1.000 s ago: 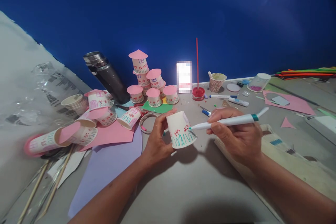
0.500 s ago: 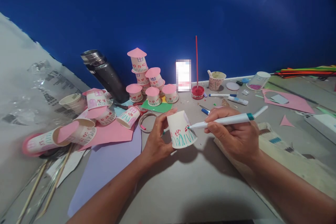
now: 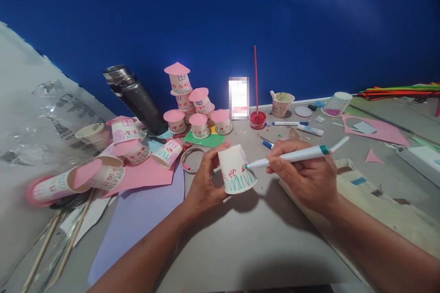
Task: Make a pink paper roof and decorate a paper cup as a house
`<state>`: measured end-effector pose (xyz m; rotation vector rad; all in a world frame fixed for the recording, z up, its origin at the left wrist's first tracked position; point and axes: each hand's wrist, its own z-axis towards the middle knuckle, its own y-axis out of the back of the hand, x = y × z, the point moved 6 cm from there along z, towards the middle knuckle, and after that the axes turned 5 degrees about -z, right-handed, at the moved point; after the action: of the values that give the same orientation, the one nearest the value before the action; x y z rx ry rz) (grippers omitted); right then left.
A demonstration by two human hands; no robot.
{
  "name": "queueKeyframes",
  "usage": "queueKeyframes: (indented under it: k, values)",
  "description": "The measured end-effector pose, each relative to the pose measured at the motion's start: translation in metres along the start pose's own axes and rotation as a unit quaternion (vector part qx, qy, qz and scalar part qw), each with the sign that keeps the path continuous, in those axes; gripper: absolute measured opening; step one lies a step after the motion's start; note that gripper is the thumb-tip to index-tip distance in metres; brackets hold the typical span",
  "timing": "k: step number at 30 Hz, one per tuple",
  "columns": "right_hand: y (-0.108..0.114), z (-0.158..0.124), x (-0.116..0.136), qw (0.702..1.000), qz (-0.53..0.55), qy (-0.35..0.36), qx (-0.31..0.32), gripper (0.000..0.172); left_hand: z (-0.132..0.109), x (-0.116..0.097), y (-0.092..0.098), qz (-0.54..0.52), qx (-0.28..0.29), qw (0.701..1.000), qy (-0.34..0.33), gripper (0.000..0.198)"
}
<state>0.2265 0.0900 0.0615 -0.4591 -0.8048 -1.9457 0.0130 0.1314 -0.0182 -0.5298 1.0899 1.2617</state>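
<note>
My left hand (image 3: 206, 178) is closed round the left side of an upside-down white paper cup (image 3: 235, 160), fingers behind and thumb near the rim. Green grass strokes and small red flowers are drawn round its lower part, with a bit of purple at the upper right. In my right hand (image 3: 302, 171) is a white marker (image 3: 292, 154) with a green end band. Its green tip meets the cup's right side beside the red flowers. Behind my left hand lies a roll of tape (image 3: 184, 165). Decorated cups with pink cone roofs (image 3: 177, 69) stand stacked farther back.
More decorated cups (image 3: 128, 130) lie at left by a dark flask (image 3: 137, 96). Pink and lilac paper (image 3: 137, 224) spread below them. Behind are a bright phone screen (image 3: 239, 98) and a red stick in a red tub (image 3: 257, 120). Markers (image 3: 290, 123) and a cloth (image 3: 378, 210) lie at right.
The whole view has shifted very slightly. My left hand still holds the cup, and the marker tip stays at nearly the same spot on its right side.
</note>
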Motion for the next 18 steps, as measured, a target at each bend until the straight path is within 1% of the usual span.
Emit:
queueKeyframes:
  k: [2,4,7,9,11,14,18]
  values:
    - [0.0022,0.0,-0.0024,1.0,0.016,-0.017,-0.013,0.01,0.0002,0.0002,-0.0001,-0.014,0.0,1.0,0.007,0.091]
    - [0.0048,0.0006,-0.0058,0.998,0.034,-0.041,-0.029,0.011,0.0008,0.0,0.0001,-0.043,-0.003,0.999,0.029,0.092]
    - [0.0065,0.0026,-0.0083,0.997,0.044,-0.058,-0.038,0.015,0.0018,0.0001,-0.0009,-0.123,-0.007,0.987,0.101,0.093]
    - [0.0063,0.0037,-0.0079,0.997,0.043,-0.058,-0.038,0.019,0.0017,-0.0005,-0.0036,-0.179,0.001,0.971,0.158,0.095]
    - [0.0061,0.0042,-0.0071,0.997,0.042,-0.056,-0.039,0.02,0.0013,-0.0024,-0.0067,-0.218,0.011,0.956,0.197,0.097]
    - [0.0056,0.0049,-0.0057,0.997,0.047,-0.056,-0.036,0.02,0.0005,-0.0046,-0.0089,-0.241,0.023,0.946,0.215,0.1]
    - [0.0055,0.0066,-0.0028,0.997,0.056,-0.045,-0.034,0.018,-0.0034,-0.001,-0.0098,-0.268,0.038,0.935,0.231,0.105]
